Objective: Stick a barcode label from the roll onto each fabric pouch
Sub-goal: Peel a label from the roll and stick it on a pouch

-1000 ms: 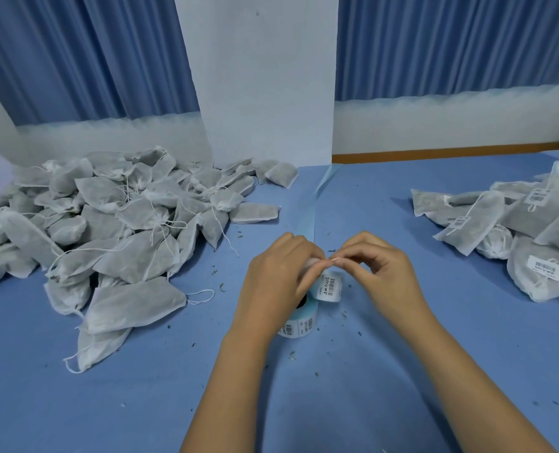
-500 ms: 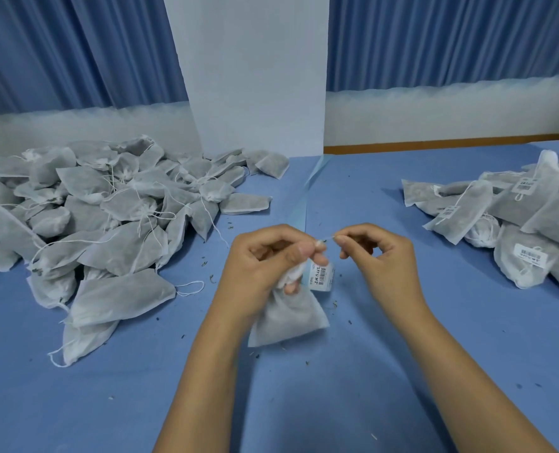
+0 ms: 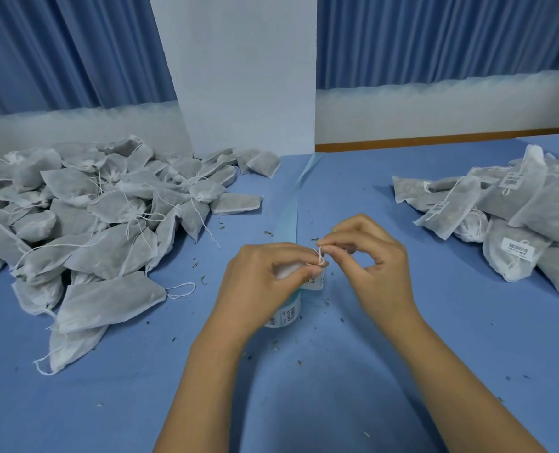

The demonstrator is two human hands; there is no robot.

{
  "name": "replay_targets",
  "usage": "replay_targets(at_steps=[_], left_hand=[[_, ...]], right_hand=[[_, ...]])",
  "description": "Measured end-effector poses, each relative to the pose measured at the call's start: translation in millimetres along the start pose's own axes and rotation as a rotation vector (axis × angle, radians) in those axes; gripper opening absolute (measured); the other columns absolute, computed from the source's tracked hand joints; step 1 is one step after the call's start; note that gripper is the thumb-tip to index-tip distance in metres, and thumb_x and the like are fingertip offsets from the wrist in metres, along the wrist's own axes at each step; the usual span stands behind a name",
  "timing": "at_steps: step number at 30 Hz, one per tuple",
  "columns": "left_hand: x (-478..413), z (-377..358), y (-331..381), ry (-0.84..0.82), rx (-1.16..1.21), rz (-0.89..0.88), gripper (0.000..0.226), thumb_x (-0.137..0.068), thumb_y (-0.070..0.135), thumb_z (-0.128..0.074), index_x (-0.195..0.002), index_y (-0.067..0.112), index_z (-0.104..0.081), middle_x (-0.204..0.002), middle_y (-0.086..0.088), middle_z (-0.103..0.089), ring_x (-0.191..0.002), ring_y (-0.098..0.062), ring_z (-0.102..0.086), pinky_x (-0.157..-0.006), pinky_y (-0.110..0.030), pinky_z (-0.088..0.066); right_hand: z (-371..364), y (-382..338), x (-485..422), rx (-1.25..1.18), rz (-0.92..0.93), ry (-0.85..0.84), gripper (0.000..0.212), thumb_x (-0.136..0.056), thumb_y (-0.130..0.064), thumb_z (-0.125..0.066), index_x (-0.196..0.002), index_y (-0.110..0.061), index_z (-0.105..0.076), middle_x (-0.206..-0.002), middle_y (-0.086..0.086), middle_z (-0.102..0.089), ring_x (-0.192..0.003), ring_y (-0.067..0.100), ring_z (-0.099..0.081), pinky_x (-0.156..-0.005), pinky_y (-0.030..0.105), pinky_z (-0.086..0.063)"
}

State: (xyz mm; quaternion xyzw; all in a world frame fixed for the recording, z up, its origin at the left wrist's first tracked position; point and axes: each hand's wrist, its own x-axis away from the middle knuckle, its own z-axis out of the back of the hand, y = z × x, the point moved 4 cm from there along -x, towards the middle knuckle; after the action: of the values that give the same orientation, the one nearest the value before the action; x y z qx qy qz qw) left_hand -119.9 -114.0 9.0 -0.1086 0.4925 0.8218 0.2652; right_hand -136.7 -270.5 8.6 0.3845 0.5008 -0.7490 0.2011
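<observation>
Head view, left hand: the left hand (image 3: 265, 282) is in the centre above the surface (image 3: 402, 348). Its grip is curled tight round a white fabric pouch (image 3: 286, 271), which is mostly hidden under the fingers.
Head view, right hand: the right hand (image 3: 376, 266) is just beside the left, fingertips meeting it. Thumb and forefinger are pinched together on the pouch's thin string (image 3: 320, 255).
Barcode label: the barcode label (image 3: 315, 282) hangs just below the left thumb, by the pouch's mouth. I cannot tell whether it is fully stuck down.
Roll: the roll (image 3: 284, 313) stands on the surface directly under the left hand and is partly covered by it.
Backing strip: a pale blue backing strip (image 3: 292, 210) runs from the hands toward the far edge.
Unlabelled pile: a heap of plain pouches (image 3: 101, 207) with loose strings lies at left.
Labelled pile: pouches bearing barcodes (image 3: 517, 220) lie at right, well apart from the hands.
Crumbs: dark flecks (image 3: 299, 361) are scattered over the surface.
Backdrop: blue curtains (image 3: 435, 37) hang either side of a white pillar (image 3: 245, 70).
</observation>
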Motion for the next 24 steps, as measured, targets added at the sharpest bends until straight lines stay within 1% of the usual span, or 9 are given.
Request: replay_targets(at_steps=[2,4,6,9,13,18,20,22,24], left_hand=[[0.1,-2.1,4.8,-0.054,0.043,-0.008,0.013,-0.084,0.025,-0.074,-0.078,0.036,-0.075,-0.086,0.021,-0.070,-0.069,0.005,-0.059,-0.062,-0.018,-0.042],[-0.3,-0.7,7.4,-0.057,0.085,-0.026,0.018,-0.083,0.020,-0.075,-0.075,0.036,-0.074,-0.085,0.018,-0.065,-0.074,0.000,-0.060,-0.065,-0.011,-0.040],[-1.2,2.3,8.4,-0.009,0.107,-0.029,0.016,-0.082,0.021,-0.075,-0.075,0.036,-0.075,-0.088,0.016,-0.062,-0.076,-0.003,-0.059,-0.068,-0.012,-0.040],[-0.5,6.2,11.3,0.158,0.110,-0.081,0.011,-0.080,0.022,-0.073,-0.076,0.032,-0.075,-0.084,0.012,-0.065,-0.078,-0.006,-0.063,-0.071,-0.012,-0.042],[2.3,11.1,9.5,0.378,0.127,-0.101,0.016,-0.081,0.018,-0.073,-0.078,0.034,-0.074,-0.081,0.015,-0.070,-0.080,-0.003,-0.066,-0.073,-0.010,-0.043],[4.8,13.4,4.1,0.491,0.179,-0.006,0.015,-0.082,0.014,-0.075,-0.079,0.029,-0.075,-0.082,0.014,-0.073,-0.084,-0.007,-0.068,-0.077,-0.015,-0.045],[5.7,17.5,4.3,0.517,0.196,0.028,0.015,-0.082,0.015,-0.076,-0.078,0.029,-0.076,-0.081,0.015,-0.073,-0.084,-0.005,-0.067,-0.078,-0.017,-0.045],[5.9,18.7,6.3,0.496,0.239,0.048,0.018,-0.082,0.016,-0.076,-0.075,0.032,-0.075,-0.080,0.016,-0.073,-0.081,-0.002,-0.067,-0.074,-0.011,-0.044],[5.3,16.2,7.8,0.461,0.253,0.072,0.020,-0.082,0.017,-0.076,-0.073,0.034,-0.074,-0.078,0.016,-0.072,-0.078,0.001,-0.066,-0.069,-0.006,-0.043]], right_hand=[[-2.2,2.2,0.7,-0.060,-0.052,-0.010,0.011,-0.083,-0.003,-0.066,-0.079,-0.012,-0.072,-0.080,-0.003,-0.065,-0.078,0.012,-0.059,-0.071,0.018,-0.043],[-3.9,6.9,1.9,-0.142,-0.165,-0.021,0.015,-0.084,-0.005,-0.066,-0.077,-0.017,-0.070,-0.078,-0.007,-0.066,-0.077,0.012,-0.059,-0.072,0.019,-0.044],[-4.3,13.2,2.0,-0.207,-0.296,-0.027,0.019,-0.085,-0.006,-0.067,-0.076,-0.022,-0.070,-0.077,-0.010,-0.067,-0.076,0.011,-0.060,-0.072,0.022,-0.045],[-5.8,17.5,2.0,-0.271,-0.398,-0.045,0.021,-0.084,-0.006,-0.068,-0.073,-0.024,-0.071,-0.073,-0.010,-0.068,-0.071,0.009,-0.059,-0.072,0.026,-0.045],[-13.5,8.8,4.4,-0.264,-0.383,-0.128,0.026,-0.082,-0.005,-0.070,-0.070,-0.029,-0.072,-0.069,-0.008,-0.067,-0.068,0.013,-0.060,-0.068,0.024,-0.046],[-16.9,6.2,7.7,-0.258,-0.383,-0.170,0.013,-0.081,-0.004,-0.071,-0.074,-0.014,-0.075,-0.071,0.002,-0.067,-0.072,0.032,-0.057,-0.069,0.034,-0.045],[-15.8,5.6,7.8,-0.253,-0.372,-0.174,0.011,-0.080,-0.004,-0.072,-0.074,-0.012,-0.075,-0.072,0.005,-0.066,-0.072,0.036,-0.053,-0.068,0.035,-0.044],[-16.3,5.6,8.1,-0.254,-0.373,-0.200,0.013,-0.080,-0.005,-0.073,-0.073,-0.015,-0.075,-0.069,0.001,-0.065,-0.069,0.031,-0.051,-0.066,0.029,-0.043],[-19.3,5.7,9.7,-0.227,-0.372,-0.256,0.014,-0.080,-0.006,-0.073,-0.073,-0.018,-0.075,-0.067,-0.007,-0.064,-0.066,0.017,-0.048,-0.066,0.023,-0.042]])
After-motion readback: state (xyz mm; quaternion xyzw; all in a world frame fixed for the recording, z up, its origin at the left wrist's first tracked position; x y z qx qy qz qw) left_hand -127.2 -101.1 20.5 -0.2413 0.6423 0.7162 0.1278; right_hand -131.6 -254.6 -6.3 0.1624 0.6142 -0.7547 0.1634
